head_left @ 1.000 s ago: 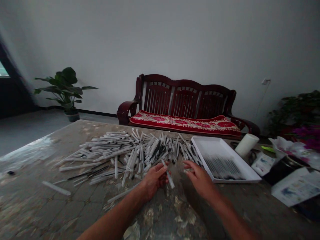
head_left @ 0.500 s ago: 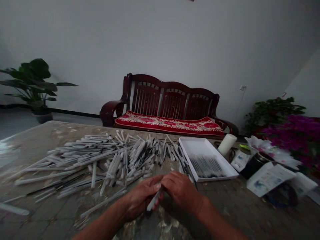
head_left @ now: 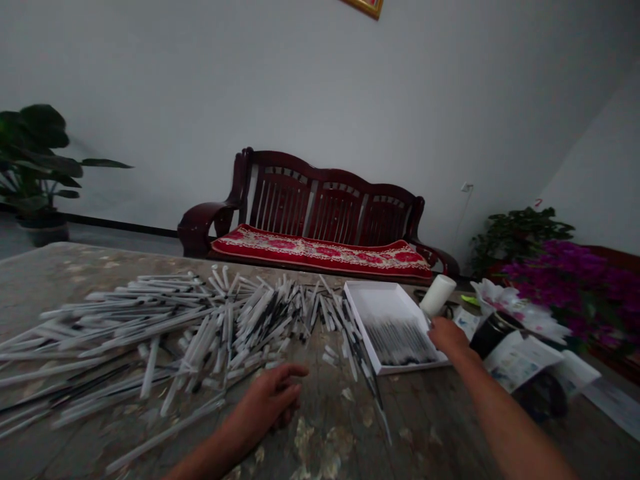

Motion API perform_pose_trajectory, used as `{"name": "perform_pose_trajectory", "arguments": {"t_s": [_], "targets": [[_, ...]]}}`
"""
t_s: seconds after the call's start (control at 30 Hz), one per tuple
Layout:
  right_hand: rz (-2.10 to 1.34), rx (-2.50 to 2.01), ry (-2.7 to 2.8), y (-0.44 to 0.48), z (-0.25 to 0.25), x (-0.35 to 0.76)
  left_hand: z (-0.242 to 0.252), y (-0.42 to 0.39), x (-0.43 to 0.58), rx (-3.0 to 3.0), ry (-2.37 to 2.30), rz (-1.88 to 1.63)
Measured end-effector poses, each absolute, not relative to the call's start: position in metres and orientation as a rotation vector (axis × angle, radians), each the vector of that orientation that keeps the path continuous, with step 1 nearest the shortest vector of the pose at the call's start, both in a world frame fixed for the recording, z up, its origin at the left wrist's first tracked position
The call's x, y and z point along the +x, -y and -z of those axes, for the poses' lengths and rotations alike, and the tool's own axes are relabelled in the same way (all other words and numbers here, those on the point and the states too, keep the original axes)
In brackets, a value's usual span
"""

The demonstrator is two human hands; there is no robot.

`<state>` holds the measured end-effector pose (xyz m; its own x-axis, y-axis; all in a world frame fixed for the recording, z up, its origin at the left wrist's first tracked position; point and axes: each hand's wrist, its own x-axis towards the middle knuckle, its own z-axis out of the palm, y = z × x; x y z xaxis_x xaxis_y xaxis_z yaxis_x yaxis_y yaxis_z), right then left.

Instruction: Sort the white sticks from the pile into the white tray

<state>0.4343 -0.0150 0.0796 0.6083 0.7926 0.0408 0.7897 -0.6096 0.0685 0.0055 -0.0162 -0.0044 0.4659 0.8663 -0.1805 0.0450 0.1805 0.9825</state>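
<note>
My left hand (head_left: 280,399) hovers over the near middle of the table, fingers loosely curled and apart, nothing in it. At the right side of a shallow white box (head_left: 383,291), my right hand (head_left: 450,339) has its fingers closed together near the rim; what they hold is too small to make out. A row of slim dark sticks with pale, see-through sleeves (head_left: 400,340) lies side by side in the box. Left of it spreads a large loose pile of similar whitish and black sticks (head_left: 200,320), with several short pale caps (head_left: 330,355) nearby.
A white roll (head_left: 438,295) stands behind my right hand. Farther right are a dark cup (head_left: 495,333), folded printed card (head_left: 523,363) and white and purple flowers (head_left: 565,280). Beyond the patterned table (head_left: 320,460) is a wooden bench (head_left: 320,200) with a red cover.
My hands have parted; they held a pale slim tube together. The right hand moved right to the box's edge, the left stayed near the middle and opened. The view turned slightly right.
</note>
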Motion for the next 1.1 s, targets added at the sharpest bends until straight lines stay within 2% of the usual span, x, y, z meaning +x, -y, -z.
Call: {"name": "perform_pose_trajectory", "arguments": {"t_s": [0.3,0.6,0.77,0.9,0.97,1.1], "targets": [[-0.043,2.65,-1.299,0.012,-0.058,0.44,0.008,0.015,0.004,1.341,-0.937,-0.635],[-0.095,2.555,-1.397,0.015,-0.071,0.423,0.01,0.019,0.004,1.518,-0.949,-0.58],[-0.218,2.429,-1.907,-0.002,-0.08,0.344,-0.005,0.02,-0.004,1.997,-1.067,-0.63],[0.022,2.314,-2.428,-0.015,-0.069,0.243,-0.008,0.017,-0.01,2.172,-1.219,-0.567],[0.121,2.287,-2.505,-0.024,-0.058,0.204,-0.006,0.015,-0.011,2.207,-1.278,-0.527],[0.052,2.439,-2.333,-0.05,-0.038,0.168,-0.004,0.013,-0.011,2.218,-1.345,-0.481]]}}
